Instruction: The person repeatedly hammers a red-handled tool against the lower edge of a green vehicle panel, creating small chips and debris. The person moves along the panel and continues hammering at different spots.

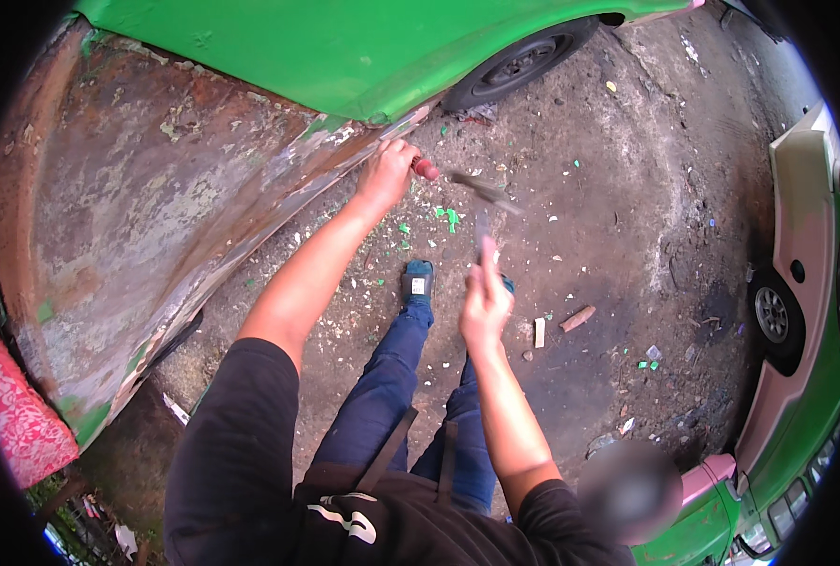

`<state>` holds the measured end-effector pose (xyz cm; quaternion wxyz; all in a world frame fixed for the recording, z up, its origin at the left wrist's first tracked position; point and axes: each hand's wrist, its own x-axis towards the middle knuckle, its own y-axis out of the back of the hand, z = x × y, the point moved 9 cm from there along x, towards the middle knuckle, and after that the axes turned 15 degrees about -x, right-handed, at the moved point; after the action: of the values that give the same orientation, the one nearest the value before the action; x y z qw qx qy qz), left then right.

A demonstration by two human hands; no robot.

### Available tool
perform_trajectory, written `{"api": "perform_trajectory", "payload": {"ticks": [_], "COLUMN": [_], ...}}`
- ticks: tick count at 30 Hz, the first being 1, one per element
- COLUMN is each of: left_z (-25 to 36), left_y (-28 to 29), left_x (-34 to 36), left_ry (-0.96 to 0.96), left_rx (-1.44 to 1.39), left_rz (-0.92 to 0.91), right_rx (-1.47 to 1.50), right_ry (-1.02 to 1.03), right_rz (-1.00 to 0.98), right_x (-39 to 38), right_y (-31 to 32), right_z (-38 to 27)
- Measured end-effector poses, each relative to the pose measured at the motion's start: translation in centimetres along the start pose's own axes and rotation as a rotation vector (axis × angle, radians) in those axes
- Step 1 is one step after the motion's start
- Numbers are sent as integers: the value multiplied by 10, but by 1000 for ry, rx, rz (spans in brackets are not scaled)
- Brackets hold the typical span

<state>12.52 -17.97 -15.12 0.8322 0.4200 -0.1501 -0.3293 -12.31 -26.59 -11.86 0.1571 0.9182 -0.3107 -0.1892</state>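
Dark shirt point(429, 538) nearest, below both hands. Right hand point(487, 300) closed round a hammer point(490, 194), one finger along its handle; head blurred, just ahead of those fingers. Left hand point(389, 175) wrapped round a red-handled tool point(425, 169), butt poking out right of the fingers; working end hidden, can't tell if it touches the rusted panel point(174, 160) left of them. Main risk: hammer misses that small butt and hits the left fingers, sitting just beside it. Glancing blow could skid the tool off line. Shod foot point(418, 283) below left fingers; dropped tool may land there. Green flakes point(451, 217) between the hands; reddish chunk point(578, 319), pale block point(540, 333) right of right fingers. Green bodywork point(250, 47) and wheel point(519, 64) beyond left fingers limit reach. Far right of both hands: another vehicle point(802, 208).
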Motion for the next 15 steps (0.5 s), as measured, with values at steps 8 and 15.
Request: {"api": "perform_trajectory", "payload": {"ticks": [8,15], "left_z": [-25,7], "left_y": [-5,-3], "left_x": [-18,-20], "left_ry": [-18,-46], "left_rx": [-12,-29], "left_rz": [-43,-12], "right_rx": [261,217], "right_ry": [-242,-256], "right_rz": [-41,-53], "right_x": [-19,-5], "right_y": [6,18], "right_z": [20,26]}}
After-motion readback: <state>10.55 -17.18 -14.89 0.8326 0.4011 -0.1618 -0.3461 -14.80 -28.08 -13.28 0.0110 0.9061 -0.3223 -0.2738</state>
